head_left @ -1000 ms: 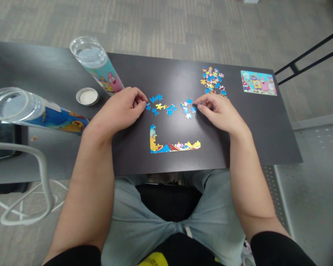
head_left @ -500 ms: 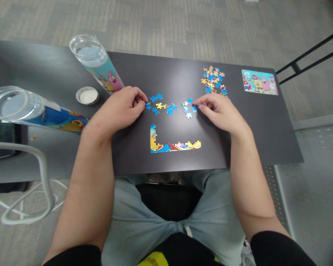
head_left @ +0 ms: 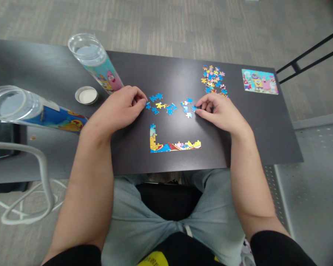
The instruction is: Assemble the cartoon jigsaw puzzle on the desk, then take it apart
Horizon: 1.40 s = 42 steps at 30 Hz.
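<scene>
My left hand (head_left: 129,105) rests on the table with its fingers curled in and the thumb close to them. Its fingertips are beside a blue puzzle piece (head_left: 148,106); whatever they may hold is hidden. At the right, my right hand (head_left: 218,111) has thumb and index finger at the edges of a small blue puzzle piece (head_left: 194,108). Loose blue and yellow pieces (head_left: 170,109) lie between the hands. Nearer me, joined pieces form an L-shaped puzzle corner (head_left: 169,147), with a left side and a bottom edge.
A heap of mixed puzzle pieces (head_left: 213,79) lies beyond my right hand. Farther right is a cartoon picture card (head_left: 260,82). Two clear tubes with printed wraps, one far (head_left: 100,62) and one near (head_left: 39,109), stand at the left by a round white lid (head_left: 86,95).
The thumb and index finger of my right hand have shifted slightly, and the dark piece seen between them no longer shows. My left hand is nearly still.
</scene>
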Motion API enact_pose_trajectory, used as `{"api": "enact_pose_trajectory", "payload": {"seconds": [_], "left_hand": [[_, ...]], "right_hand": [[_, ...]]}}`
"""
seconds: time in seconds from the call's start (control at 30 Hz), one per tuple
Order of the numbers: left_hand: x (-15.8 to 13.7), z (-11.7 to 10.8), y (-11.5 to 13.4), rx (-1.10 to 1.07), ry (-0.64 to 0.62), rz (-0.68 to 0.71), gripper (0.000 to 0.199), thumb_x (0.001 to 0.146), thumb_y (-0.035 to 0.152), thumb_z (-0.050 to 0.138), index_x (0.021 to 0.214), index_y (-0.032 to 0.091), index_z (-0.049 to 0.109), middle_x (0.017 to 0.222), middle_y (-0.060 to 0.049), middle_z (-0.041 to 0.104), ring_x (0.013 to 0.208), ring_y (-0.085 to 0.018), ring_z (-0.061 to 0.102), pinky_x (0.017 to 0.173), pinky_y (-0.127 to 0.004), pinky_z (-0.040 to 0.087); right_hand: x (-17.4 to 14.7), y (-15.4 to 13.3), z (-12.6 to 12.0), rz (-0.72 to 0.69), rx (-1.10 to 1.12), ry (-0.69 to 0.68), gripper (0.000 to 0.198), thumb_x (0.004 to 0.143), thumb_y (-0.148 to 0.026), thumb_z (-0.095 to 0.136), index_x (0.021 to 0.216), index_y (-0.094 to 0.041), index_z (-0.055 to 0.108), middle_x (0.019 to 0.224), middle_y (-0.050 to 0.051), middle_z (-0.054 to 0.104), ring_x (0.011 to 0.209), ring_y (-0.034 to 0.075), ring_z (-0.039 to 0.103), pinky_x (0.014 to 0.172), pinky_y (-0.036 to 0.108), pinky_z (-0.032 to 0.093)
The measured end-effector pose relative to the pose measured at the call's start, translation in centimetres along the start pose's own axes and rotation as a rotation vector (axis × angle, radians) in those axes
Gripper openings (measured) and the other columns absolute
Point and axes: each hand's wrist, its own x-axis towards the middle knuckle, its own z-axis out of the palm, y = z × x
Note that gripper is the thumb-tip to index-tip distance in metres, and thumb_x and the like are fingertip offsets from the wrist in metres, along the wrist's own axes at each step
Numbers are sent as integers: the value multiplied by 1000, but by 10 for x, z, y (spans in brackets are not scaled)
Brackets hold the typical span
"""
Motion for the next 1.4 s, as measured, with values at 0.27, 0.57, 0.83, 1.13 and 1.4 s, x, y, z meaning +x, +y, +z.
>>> {"api": "enact_pose_trajectory", "payload": {"seconds": [0.27, 0.57, 0.83, 1.13, 1.4], "left_hand": [[1, 2, -4, 1, 21, 14, 23, 106, 45, 68, 113, 29, 83, 113, -9, 86, 106, -30, 74, 104, -50, 63], [-1, -3, -3, -8, -35, 32, 29, 94, 47, 83, 118, 30, 83, 109, -6, 80, 96, -26, 72, 101, -49, 64], [-4, 0, 0, -12, -15, 26, 26, 98, 43, 78, 117, 26, 82, 113, -8, 80, 98, -26, 71, 104, -51, 65], [-4, 4, -1, 3, 11, 25, 26, 100, 45, 81, 119, 28, 85, 111, -8, 80, 98, -27, 70, 103, -50, 65], [-3, 6, -2, 38, 19, 30, 25, 100, 44, 80, 120, 28, 83, 111, -7, 81, 99, -27, 71, 103, -50, 65]], "right_hand": [[0, -1, 1, -6, -22, 12, 15, 103, -31, 82, 118, -33, 82, 96, 6, 75, 84, 32, 67, 88, 57, 62], [0, -1, 1, 31, 10, 0, 14, 105, -34, 84, 119, -34, 81, 98, 7, 78, 83, 33, 69, 82, 58, 62], [-4, -5, -1, 31, -18, -11, 13, 108, -41, 86, 118, -37, 80, 100, 6, 75, 87, 34, 68, 91, 61, 64], [-6, -5, 0, 4, -25, -3, 14, 107, -43, 90, 111, -35, 79, 101, 9, 73, 86, 31, 58, 94, 64, 58], [-7, -11, 2, 59, -22, 23, 9, 103, -44, 86, 108, -37, 82, 100, 10, 75, 87, 36, 63, 94, 66, 60]]}}
